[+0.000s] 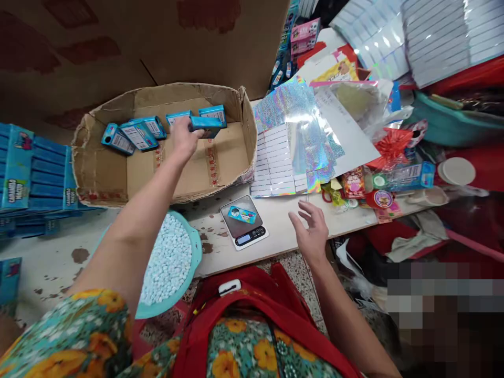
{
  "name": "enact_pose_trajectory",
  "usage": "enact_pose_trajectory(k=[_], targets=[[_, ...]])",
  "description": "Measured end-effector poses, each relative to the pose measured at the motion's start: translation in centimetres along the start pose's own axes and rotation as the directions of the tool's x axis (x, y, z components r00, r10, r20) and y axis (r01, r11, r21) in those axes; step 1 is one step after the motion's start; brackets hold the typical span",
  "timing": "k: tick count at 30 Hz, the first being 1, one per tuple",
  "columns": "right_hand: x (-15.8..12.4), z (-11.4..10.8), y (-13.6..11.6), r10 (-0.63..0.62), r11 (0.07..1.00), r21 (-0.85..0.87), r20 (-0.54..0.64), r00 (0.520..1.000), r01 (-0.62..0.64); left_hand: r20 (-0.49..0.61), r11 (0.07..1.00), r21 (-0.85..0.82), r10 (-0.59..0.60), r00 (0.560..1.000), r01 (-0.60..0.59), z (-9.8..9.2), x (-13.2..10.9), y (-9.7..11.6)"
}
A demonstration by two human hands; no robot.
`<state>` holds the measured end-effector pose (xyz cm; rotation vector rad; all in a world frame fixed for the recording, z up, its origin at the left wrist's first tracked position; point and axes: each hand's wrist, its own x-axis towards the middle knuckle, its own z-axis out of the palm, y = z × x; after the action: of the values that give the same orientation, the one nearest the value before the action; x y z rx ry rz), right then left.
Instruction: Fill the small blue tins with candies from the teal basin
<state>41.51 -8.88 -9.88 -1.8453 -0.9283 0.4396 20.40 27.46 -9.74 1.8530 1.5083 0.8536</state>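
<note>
My left hand (184, 137) reaches into an open cardboard carton (163, 170) and grips a small blue candy box (207, 124). Around it in the carton lie several more blue boxes, one of them a tilted box (138, 135) on the left. A digital kitchen scale (246, 239) rests on the table in front of me, and a flat blue packet (241, 214) with printed lettering lies on its plate. To the right of the scale, my right hand (311, 228) hovers with its fingers apart and holds nothing.
A turquoise basin (196, 252) of pale blue sweets (167, 262) stands by my left arm. Stacked blue boxes (47, 168) are at the far left. Shiny holographic sheets (291, 136) lie right of the carton; beyond them are assorted packets and a teal bowl (452, 123).
</note>
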Motion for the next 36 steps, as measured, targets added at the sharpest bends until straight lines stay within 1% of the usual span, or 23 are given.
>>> enact_pose_trajectory(k=[2,4,5,7,9,10,11,13,14,15,17,19,20,22,24,26,29,31,32,33,34,35,36], targets=[[1.6,0.6,-3.2,-0.092,0.994,0.056,0.030,0.995,0.090,0.081,0.996,0.068,0.052,0.995,-0.057,-4.7,-3.1,3.2],[2.7,1.5,-7.2,-0.197,0.978,0.096,0.115,0.974,0.186,0.138,1.000,-0.005,0.026,0.990,-0.025,-8.5,-8.0,7.0],[3.1,2.1,-9.1,-0.248,0.967,0.109,0.195,0.949,0.230,0.133,0.996,-0.079,-0.021,0.991,0.032,-9.7,-10.7,8.7],[3.4,3.5,-12.3,-0.342,0.940,0.154,0.405,0.848,0.306,0.162,0.949,-0.265,-0.129,0.978,0.169,-10.9,-15.8,11.2],[3.5,4.7,-14.0,-0.383,0.923,0.218,0.588,0.712,0.316,0.167,0.892,-0.386,-0.185,0.968,0.237,-11.3,-19.6,11.6],[3.5,5.1,-14.3,-0.375,0.927,0.242,0.634,0.677,0.287,0.136,0.887,-0.404,-0.184,0.974,0.224,-11.6,-21.0,10.7],[3.4,5.2,-14.2,-0.350,0.937,0.260,0.652,0.673,0.235,0.074,0.904,-0.385,-0.173,0.982,0.188,-12.0,-22.2,9.2],[3.3,4.8,-13.1,-0.260,0.951,0.297,0.616,0.744,0.087,-0.089,0.965,-0.227,-0.158,0.983,0.135,-13.4,-24.3,4.5],[3.3,4.3,-12.4,-0.208,0.946,0.324,0.580,0.788,0.011,-0.165,0.982,-0.094,-0.178,0.970,0.164,-14.2,-25.3,1.7],[3.1,3.7,-11.6,-0.158,0.935,0.352,0.546,0.823,-0.054,-0.182,0.966,0.062,-0.237,0.954,0.251,-14.9,-26.5,-1.3],[2.7,2.3,-10.3,-0.065,0.920,0.366,0.501,0.863,-0.143,-0.171,0.884,0.293,-0.327,0.930,0.364,-15.6,-28.7,-6.6],[1.8,1.1,-9.3,0.011,0.928,0.321,0.485,0.875,-0.189,-0.136,0.790,0.431,-0.421,0.897,0.436,-15.1,-30.5,-10.4],[1.2,0.6,-8.9,0.043,0.936,0.288,0.475,0.879,-0.202,-0.139,0.747,0.475,-0.459,0.878,0.466,-14.6,-31.0,-11.5],[-0.2,0.1,-8.0,0.098,0.951,0.227,0.421,0.902,-0.209,-0.168,0.677,0.520,-0.517,0.840,0.521,-13.2,-31.4,-12.5],[-1.6,-0.1,-6.8,0.148,0.960,0.181,0.313,0.938,-0.212,-0.160,0.653,0.546,-0.533,0.831,0.524,-12.6,-31.2,-12.1],[-2.9,-0.2,-5.4,0.213,0.960,0.150,0.167,0.963,-0.238,-0.102,0.672,0.588,-0.490,0.866,0.450,-12.8,-30.9,-10.7],[-4.4,-0.2,-3.7,0.299,0.946,0.128,0.005,0.954,-0.297,-0.108,0.715,0.629,-0.308,0.945,0.305,-13.4,-30.0,-7.5],[-5.2,-0.2,-3.4,0.316,0.944,0.114,-0.028,0.948,-0.311,-0.070,0.810,0.561,-0.155,0.985,0.168,-12.2,-29.0,-4.7],[-5.5,-0.2,-3.5,0.314,0.945,0.108,-0.029,0.949,-0.310,0.013,0.868,0.494,-0.066,0.998,0.051,-10.9,-28.3,-3.1],[-5.9,-0.1,-3.8,0.310,0.946,0.102,-0.024,0.950,-0.306,0.131,0.913,0.399,0.034,0.991,-0.084,-9.1,-27.5,-1.6],[-6.2,0.1,-4.2,0.305,0.948,0.098,-0.011,0.952,-0.302,0.280,0.926,0.294,0.152,0.948,-0.236,-7.0,-26.7,-0.1],[-6.4,0.3,-4.7,0.298,0.950,0.097,0.012,0.954,-0.298,0.422,0.910,0.216,0.239,0.874,-0.353,-4.8,-26.0,1.3],[-6.6,0.5,-5.1,0.291,0.950,0.102,0.045,0.956,-0.294,0.520,0.895,0.180,0.265,0.812,-0.407,-2.9,-25.3,2.6]])
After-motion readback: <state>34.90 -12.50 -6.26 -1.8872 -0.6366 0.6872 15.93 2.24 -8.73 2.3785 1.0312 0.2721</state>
